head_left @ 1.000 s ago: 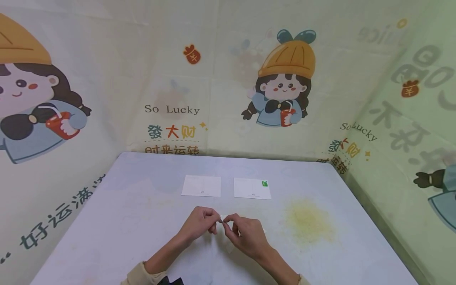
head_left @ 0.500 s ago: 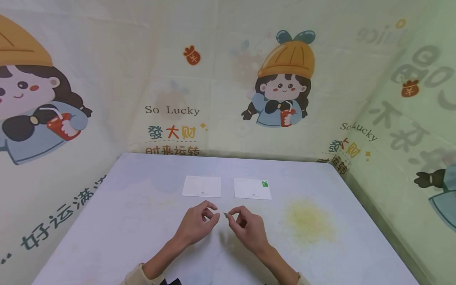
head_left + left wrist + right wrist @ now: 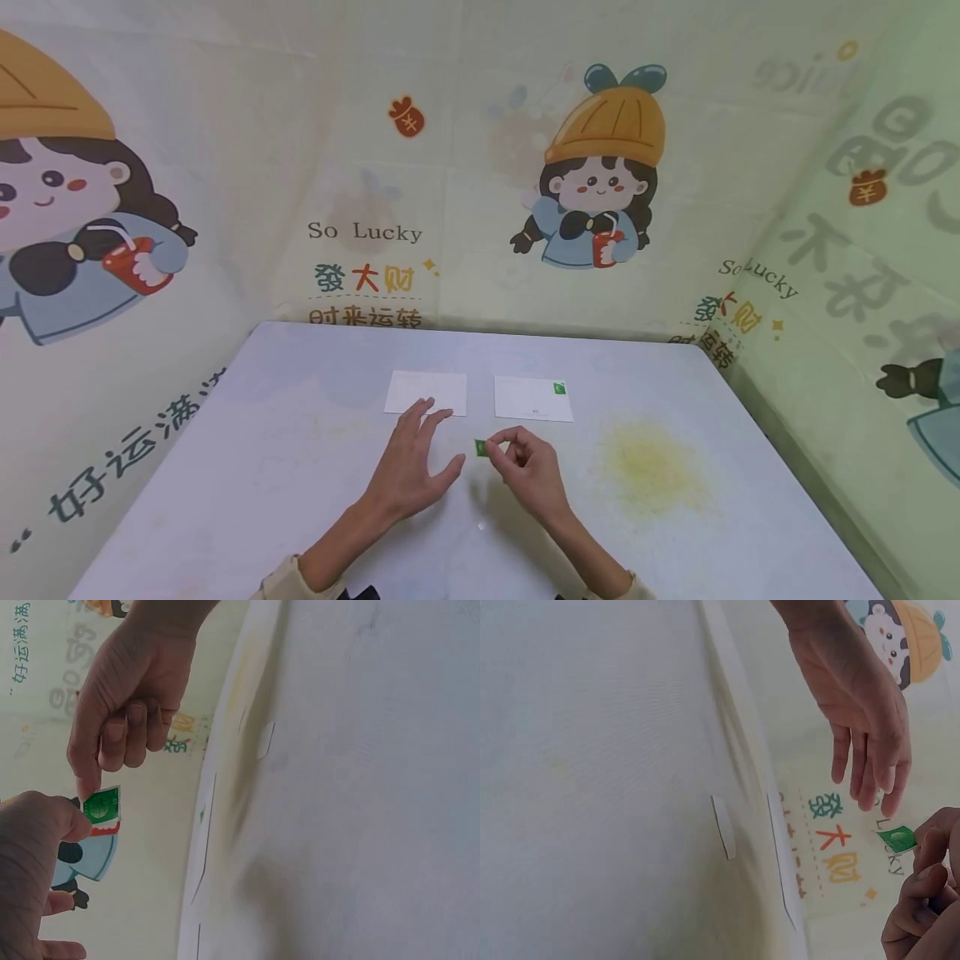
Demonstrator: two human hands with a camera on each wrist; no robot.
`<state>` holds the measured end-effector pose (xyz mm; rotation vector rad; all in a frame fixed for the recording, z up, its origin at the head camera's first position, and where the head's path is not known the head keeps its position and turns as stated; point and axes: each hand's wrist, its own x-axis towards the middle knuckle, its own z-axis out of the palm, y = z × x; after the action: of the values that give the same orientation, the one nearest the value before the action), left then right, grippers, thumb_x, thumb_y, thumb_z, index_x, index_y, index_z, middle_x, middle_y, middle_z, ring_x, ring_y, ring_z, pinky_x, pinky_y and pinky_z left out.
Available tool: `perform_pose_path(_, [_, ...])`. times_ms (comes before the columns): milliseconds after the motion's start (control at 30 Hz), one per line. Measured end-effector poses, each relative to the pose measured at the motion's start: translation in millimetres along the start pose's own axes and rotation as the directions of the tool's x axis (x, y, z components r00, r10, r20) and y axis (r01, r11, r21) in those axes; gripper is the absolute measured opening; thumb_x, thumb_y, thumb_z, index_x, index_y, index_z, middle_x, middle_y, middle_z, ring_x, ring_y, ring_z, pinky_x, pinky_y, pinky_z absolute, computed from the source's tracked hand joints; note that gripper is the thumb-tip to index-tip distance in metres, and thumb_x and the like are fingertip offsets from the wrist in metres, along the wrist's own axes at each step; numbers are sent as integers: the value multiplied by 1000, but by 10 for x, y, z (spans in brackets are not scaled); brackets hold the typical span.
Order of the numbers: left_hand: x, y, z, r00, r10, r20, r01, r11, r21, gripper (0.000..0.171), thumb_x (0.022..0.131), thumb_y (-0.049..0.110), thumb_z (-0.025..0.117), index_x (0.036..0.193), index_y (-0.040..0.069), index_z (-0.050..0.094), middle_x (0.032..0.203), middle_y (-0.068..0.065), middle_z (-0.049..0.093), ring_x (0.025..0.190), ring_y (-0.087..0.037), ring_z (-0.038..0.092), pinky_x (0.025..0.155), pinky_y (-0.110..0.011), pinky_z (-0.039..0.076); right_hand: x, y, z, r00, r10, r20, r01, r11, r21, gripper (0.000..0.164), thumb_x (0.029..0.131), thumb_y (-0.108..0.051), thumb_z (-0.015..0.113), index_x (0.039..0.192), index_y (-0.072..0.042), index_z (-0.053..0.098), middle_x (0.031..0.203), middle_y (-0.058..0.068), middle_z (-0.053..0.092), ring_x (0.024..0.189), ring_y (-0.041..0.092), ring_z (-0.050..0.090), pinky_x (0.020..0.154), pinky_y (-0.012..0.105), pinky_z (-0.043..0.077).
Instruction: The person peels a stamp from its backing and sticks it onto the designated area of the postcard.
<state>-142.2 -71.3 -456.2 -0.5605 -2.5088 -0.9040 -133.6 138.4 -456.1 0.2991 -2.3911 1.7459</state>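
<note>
My right hand (image 3: 528,475) pinches a small green stamp (image 3: 481,448) between thumb and index finger, above the table. In the left wrist view the face of the stamp (image 3: 103,805) shows a pale design and a white edge. My left hand (image 3: 408,471) is spread with straight fingers and holds nothing. Its fingertips overlap the near edge of a plain white card (image 3: 411,388) in the head view; I cannot tell whether they touch it. To the right lies a second white card (image 3: 528,402), which bears a green stamp (image 3: 559,388) in its top right corner.
A white table (image 3: 300,467) carries both cards. A small white slip (image 3: 266,740) lies on it in the left wrist view. A yellow stain (image 3: 652,467) marks the right side. Printed cloth walls (image 3: 465,183) stand close behind and at both sides.
My hands were together at the fingertips. The left hand has come away, spread its fingers and moved forward. My right hand keeps the stamp, whose green face is now turned into view.
</note>
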Motion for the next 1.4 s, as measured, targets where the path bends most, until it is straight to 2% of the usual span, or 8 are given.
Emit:
perform_pose_path(267, [39, -148, -30, 999, -4, -45, 5, 1000, 23, 58, 84, 31, 80, 132, 5, 62, 141, -24, 55, 132, -41, 51, 104, -59, 45, 79, -34, 19, 998, 65, -4, -65, 998, -26, 9, 94, -24, 76, 97, -16, 73, 57, 0, 49, 50, 7, 41, 45, 20, 29])
perform_pose_path(533, [111, -339, -83, 995, -98, -21, 98, 995, 28, 58, 86, 32, 78, 135, 5, 61, 143, -25, 51, 135, -43, 46, 107, -59, 42, 198, 0, 67, 997, 75, -23, -75, 997, -27, 10, 93, -22, 76, 96, -13, 73, 57, -1, 49, 51, 6, 39, 45, 20, 27])
perform_pose_path(700, [153, -463, -101, 989, -144, -6, 145, 989, 34, 58, 87, 31, 77, 135, 3, 59, 143, -27, 50, 135, -44, 44, 108, -59, 41, 254, 6, 100, 994, 108, -27, -108, 994, -4, 13, 93, -20, 76, 97, -8, 73, 57, -1, 47, 49, 5, 38, 45, 20, 26])
perform_pose_path(967, [225, -641, -93, 972, -234, 28, 232, 970, 72, 58, 89, 30, 75, 137, 2, 57, 143, -28, 49, 135, -45, 43, 109, -60, 40, 348, 46, 147, 984, 173, -40, -171, 984, 44, 17, 92, -20, 77, 100, -5, 73, 57, -3, 46, 47, 3, 35, 44, 22, 23])
perform_pose_path(1233, [275, -814, -71, 944, -320, 77, 318, 947, 40, 58, 91, 30, 73, 137, 0, 57, 139, -27, 52, 132, -43, 45, 110, -59, 39, 429, 118, 186, 976, 215, -36, -214, 976, 34, 24, 93, -27, 76, 99, -5, 72, 59, -4, 47, 53, 10, 36, 44, 22, 24])
perform_pose_path(1400, [317, -888, -83, 941, -325, 90, 322, 945, 49, 59, 91, 32, 71, 138, -1, 55, 139, -28, 50, 131, -45, 44, 108, -61, 38, 501, 154, 211, 968, 246, -45, -245, 969, 39, 23, 92, -27, 76, 100, -6, 72, 59, -5, 46, 53, 11, 35, 45, 22, 24])
